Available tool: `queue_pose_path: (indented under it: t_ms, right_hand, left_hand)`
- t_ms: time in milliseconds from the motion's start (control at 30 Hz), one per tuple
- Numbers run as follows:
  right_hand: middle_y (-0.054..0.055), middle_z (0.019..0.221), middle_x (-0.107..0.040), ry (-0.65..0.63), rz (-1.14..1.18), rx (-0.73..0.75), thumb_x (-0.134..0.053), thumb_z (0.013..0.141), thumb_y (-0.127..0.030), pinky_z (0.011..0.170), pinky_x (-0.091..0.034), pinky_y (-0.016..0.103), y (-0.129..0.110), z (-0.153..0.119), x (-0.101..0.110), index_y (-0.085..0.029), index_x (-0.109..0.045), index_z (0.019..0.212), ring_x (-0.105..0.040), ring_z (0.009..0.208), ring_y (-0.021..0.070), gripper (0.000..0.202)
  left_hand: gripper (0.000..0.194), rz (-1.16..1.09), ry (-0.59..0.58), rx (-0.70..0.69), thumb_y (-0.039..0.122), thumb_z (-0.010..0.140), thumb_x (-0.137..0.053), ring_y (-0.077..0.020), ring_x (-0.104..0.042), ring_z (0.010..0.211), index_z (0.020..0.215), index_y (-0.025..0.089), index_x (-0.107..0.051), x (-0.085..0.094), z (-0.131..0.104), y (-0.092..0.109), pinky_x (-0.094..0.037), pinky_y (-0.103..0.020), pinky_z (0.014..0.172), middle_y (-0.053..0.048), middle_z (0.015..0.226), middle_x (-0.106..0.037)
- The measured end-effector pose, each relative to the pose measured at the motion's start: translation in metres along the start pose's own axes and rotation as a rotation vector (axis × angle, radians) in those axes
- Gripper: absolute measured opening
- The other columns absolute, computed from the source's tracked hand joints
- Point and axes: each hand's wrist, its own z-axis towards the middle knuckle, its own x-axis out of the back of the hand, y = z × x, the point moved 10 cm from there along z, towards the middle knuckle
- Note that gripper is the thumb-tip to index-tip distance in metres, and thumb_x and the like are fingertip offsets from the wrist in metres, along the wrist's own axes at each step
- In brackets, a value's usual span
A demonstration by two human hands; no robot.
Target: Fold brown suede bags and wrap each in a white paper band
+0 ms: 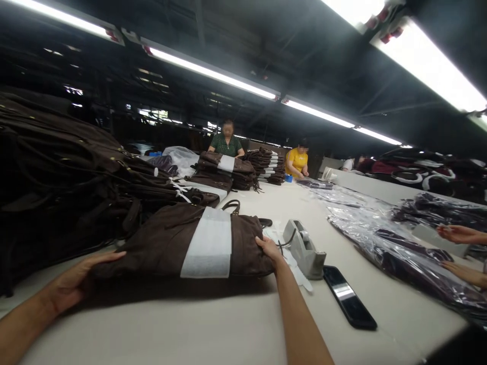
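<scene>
A dark brown bag (160, 238) with a white band (209, 243) around it spans the space between my two hands, over the pale table (160, 329). Its near edge looks slightly raised, with a shadow beneath. My left hand (81, 276) grips the bag's left end, thumb on top and fingers partly hidden under it. At the right end, my right hand (268, 251) holds the side, its fingertips on the brown fabric. Two handle loops stick out behind the bag.
Piled brown bags (68, 167) rise at the left. A tape dispenser (304, 248) and a phone (348, 296) lie right of the bag. Plastic-wrapped bags (399, 248) cover the right side, where another person's hands (462, 235) reach in. Two people stand at the far end.
</scene>
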Motion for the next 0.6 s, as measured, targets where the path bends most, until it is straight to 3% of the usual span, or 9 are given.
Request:
queue_pose_path:
  t_ms: [200,333,500,600]
  right_hand:
    - [0.007,0.087,-0.075,-0.019,-0.020,-0.020,-0.076,0.056,-0.065,0.093,-0.050,0.042,-0.002,-0.007,0.000,-0.016,-0.070,0.089,-0.069,0.093,0.0289,0.059]
    - [0.008,0.091,-0.075,-0.026,-0.043,-0.020,-0.077,0.058,-0.062,0.092,-0.052,0.042,-0.017,-0.018,-0.002,-0.015,-0.069,0.097,-0.070,0.094,0.0293,0.061]
    - [0.008,0.085,-0.076,-0.006,-0.064,0.050,-0.078,0.056,-0.058,0.086,-0.056,0.042,-0.066,-0.034,-0.004,-0.017,-0.071,0.091,-0.071,0.090,0.0309,0.055]
    - [0.009,0.076,-0.075,0.025,-0.097,0.108,-0.080,0.057,-0.053,0.077,-0.059,0.043,-0.116,-0.043,-0.002,-0.017,-0.073,0.082,-0.072,0.080,0.0310,0.044]
  left_hand:
    - [0.035,-0.055,-0.093,-0.035,0.031,0.060,-0.080,-0.0228,-0.069,0.072,0.089,0.016,-0.067,-0.001,-0.001,0.002,-0.056,-0.032,0.069,-0.002,0.076,-0.075]
    - [0.043,-0.013,-0.173,-0.158,0.036,0.060,-0.082,-0.0233,-0.069,0.077,0.093,0.014,-0.064,-0.008,-0.005,0.010,-0.055,-0.033,0.074,-0.002,0.077,-0.074]
    - [0.051,-0.028,-0.286,-0.290,0.035,0.059,-0.085,-0.0239,-0.069,0.083,0.100,0.015,-0.064,-0.009,-0.014,0.021,-0.054,-0.031,0.078,-0.001,0.085,-0.073]
    - [0.055,-0.131,-0.376,-0.286,0.028,0.060,-0.084,-0.0228,-0.070,0.084,0.110,0.016,-0.064,-0.013,-0.017,0.019,-0.054,-0.029,0.078,-0.001,0.091,-0.074]
